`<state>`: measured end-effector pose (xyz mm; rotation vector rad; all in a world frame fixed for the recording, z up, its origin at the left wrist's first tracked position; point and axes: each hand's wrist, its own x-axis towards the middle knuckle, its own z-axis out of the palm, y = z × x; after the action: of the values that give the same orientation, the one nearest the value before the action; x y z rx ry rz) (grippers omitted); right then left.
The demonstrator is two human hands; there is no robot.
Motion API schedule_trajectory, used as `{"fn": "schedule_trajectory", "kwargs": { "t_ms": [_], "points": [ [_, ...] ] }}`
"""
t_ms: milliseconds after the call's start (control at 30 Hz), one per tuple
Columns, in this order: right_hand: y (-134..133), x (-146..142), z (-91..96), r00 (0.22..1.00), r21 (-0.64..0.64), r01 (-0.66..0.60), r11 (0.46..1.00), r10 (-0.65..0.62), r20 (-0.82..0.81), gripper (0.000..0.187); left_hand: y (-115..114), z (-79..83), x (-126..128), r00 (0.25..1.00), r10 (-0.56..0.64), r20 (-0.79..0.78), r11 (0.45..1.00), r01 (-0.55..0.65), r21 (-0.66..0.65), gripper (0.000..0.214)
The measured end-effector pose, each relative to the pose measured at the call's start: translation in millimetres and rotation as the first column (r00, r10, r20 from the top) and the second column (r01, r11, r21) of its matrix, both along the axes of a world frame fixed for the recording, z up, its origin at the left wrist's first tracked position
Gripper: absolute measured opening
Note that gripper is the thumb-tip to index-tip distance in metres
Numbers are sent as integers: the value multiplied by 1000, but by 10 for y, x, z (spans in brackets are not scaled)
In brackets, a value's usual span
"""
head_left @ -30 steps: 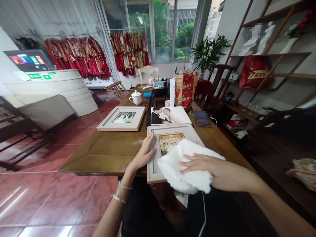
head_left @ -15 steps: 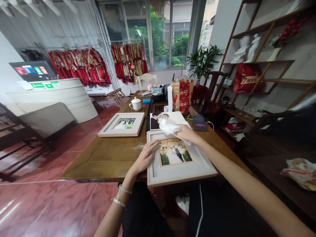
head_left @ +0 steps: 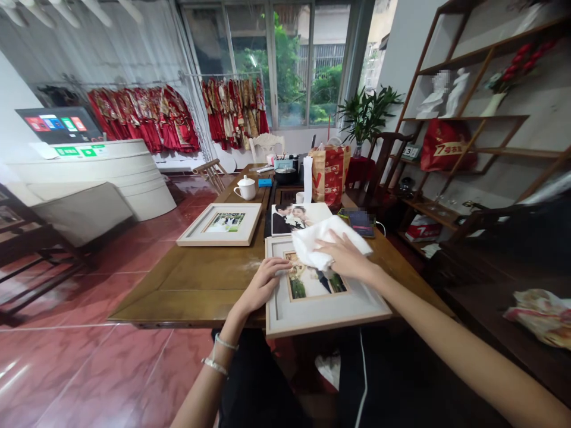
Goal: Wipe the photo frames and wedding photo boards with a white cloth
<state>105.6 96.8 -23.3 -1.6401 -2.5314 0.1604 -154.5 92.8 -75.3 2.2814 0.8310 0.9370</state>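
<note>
**Both hands on the near frame, cloth under the right**

Left hand (head_left: 263,284): fingers extended and loose, lying over the left edge of the near picture frame (head_left: 328,315), fingertips reaching the inset photo (head_left: 307,286). Not clenched. Two bracelets (head_left: 215,365) on that wrist.

Right hand (head_left: 341,255): fingers spread on top of a white cloth (head_left: 306,242), which covers the frame's far right part and the photo's upper right. Can't tell from this angle if the fingers grip the cloth or just press on it.

Near frame lies face up between the hands, near edge sticking out past the worktop (head_left: 191,285). Second frame (head_left: 223,223) is face up, beyond the left hand and to its left, well apart from it.

Just beyond the cloth: a larger photo print (head_left: 285,220). Phone (head_left: 362,223) sits beyond the right hand, slightly right. Farther out from both hands: white lidded mug (head_left: 246,188), blue box (head_left: 264,182), red-and-tan bag (head_left: 330,175). White cable (head_left: 363,368) hangs on the near side, below the right hand.
</note>
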Motion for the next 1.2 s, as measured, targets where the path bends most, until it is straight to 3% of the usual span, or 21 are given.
{"fn": "schedule_trajectory", "kwargs": {
  "t_ms": [133, 233, 367, 467, 533, 633, 700, 767, 867, 1000, 1100, 1200],
  "points": [
    [-2, 323, 39, 968, 55, 244, 968, -247, 41, 58, 3, 4, -4, 1000, -11, -1, 1000, 11, -2, 35],
    [32, 249, 32, 964, 82, 265, 961, -265, -5, 63, 4, -35, -14, 1000, 17, -5, 1000, -17, -21, 37],
    [-60, -64, -32, 992, 56, 128, 990, -126, -30, 66, 5, -110, -22, 995, 104, 10, 992, -103, -78, 48],
    [-248, -239, -51, 991, -60, -62, 996, 54, -122, 68, 2, -136, -13, 990, 140, 5, 982, -138, -129, 54],
    [-396, -283, -20, 950, -149, -248, 957, 210, -233, 68, -3, -134, -2, 988, 155, 15, 978, -152, -146, 55],
    [-611, -223, 111, 847, -249, -488, 837, 383, -370, 68, -7, -124, 9, 982, 182, 55, 973, -172, -153, 53],
    [-736, -92, 244, 811, -321, -553, 769, 408, -419, 65, -1, -126, 7, 981, 182, 72, 975, -170, -146, 52],
    [-826, 102, 372, 827, -393, -534, 749, 366, -426, 59, 13, -138, -3, 985, 159, 74, 980, -149, -129, 52],
    [-837, 436, 454, 923, -445, -340, 829, 203, -326, 54, 34, -160, -21, 989, 121, 80, 988, -112, -109, 57],
    [-539, 694, 276, 982, -271, -82, 959, 30, -189, 59, 48, -168, -34, 992, 85, 91, 992, -75, -99, 61],
    [-177, 591, 85, 985, -58, 68, 996, -76, -155, 65, 48, -157, -34, 993, 67, 95, 994, -58, -95, 61],
    [88, 301, -22, 992, 61, 48, 997, -41, -122, 68, 44, -146, -33, 994, 67, 86, 993, -59, -99, 61]
  ]
}}
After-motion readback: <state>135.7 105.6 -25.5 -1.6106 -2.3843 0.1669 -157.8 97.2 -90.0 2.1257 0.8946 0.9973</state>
